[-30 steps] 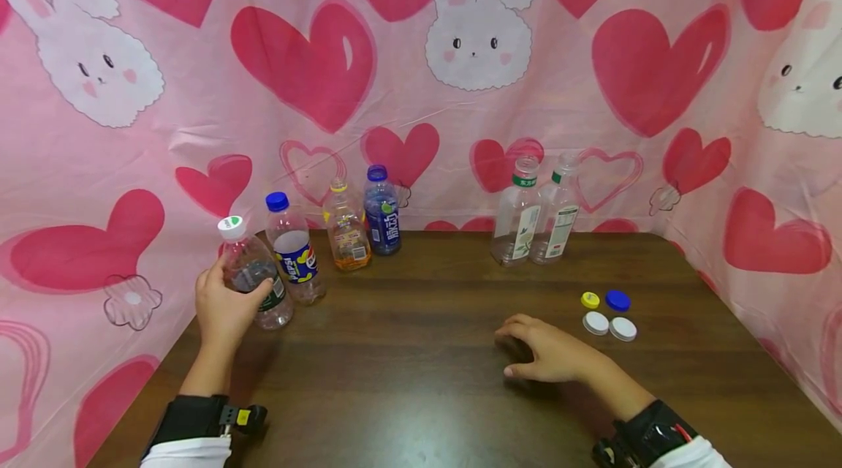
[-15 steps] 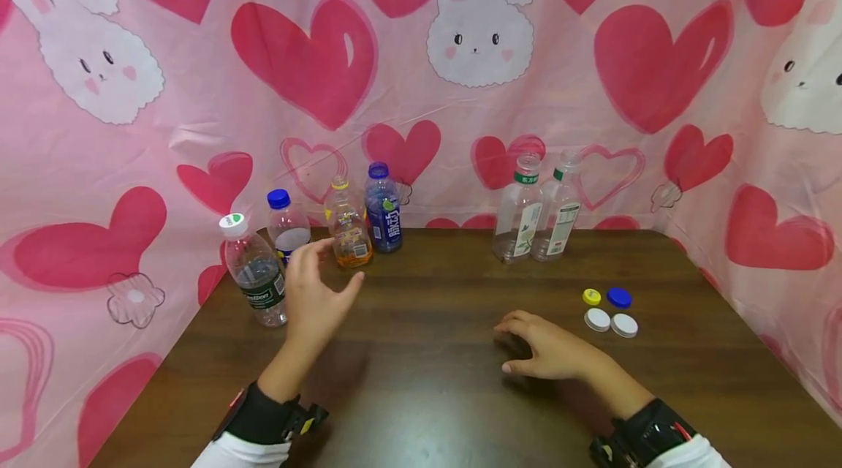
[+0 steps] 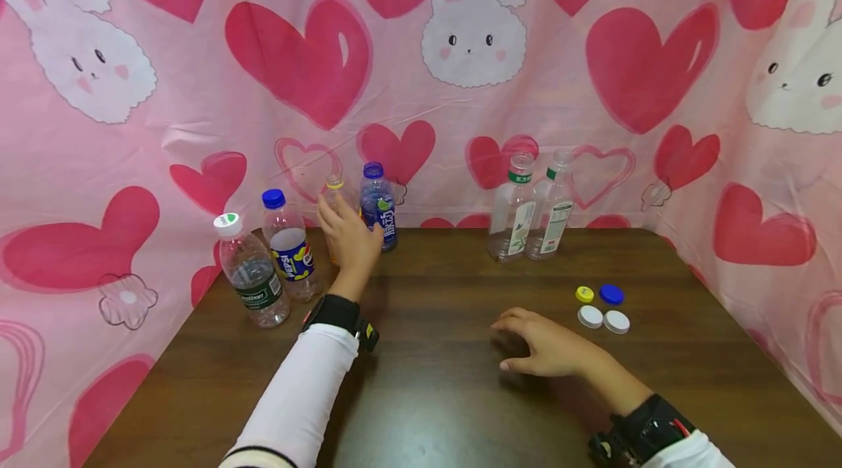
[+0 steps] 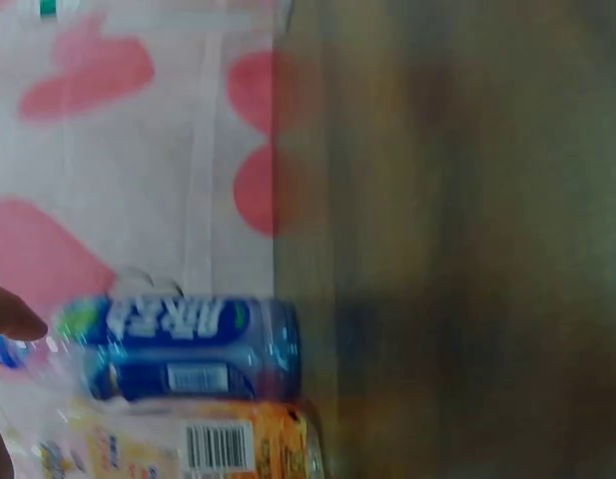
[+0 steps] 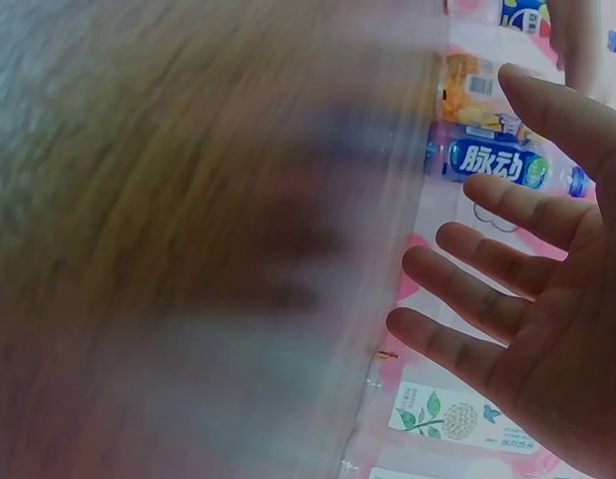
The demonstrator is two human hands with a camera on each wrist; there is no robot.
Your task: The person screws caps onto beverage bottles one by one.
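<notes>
Yellow-ringed bottle (image 4: 203,444) could topple if the left hand (image 3: 355,238), fingers spread, bumps it; the right hand (image 3: 552,347), relaxed, holds nothing.

I'm wearing a smooth white left sleeve (image 3: 296,387), with a thin black stripe (image 3: 259,447) curving around it next to a cream-coloured band (image 3: 256,460). A black left wristband (image 3: 334,312) is carrying a small black camera (image 3: 372,341) (a yellow patch (image 3: 370,330) is showing on it). My white right sleeve (image 3: 691,455) is meeting a black right wristband (image 3: 653,424), where a thin red strand (image 3: 680,427) is showing.
</notes>
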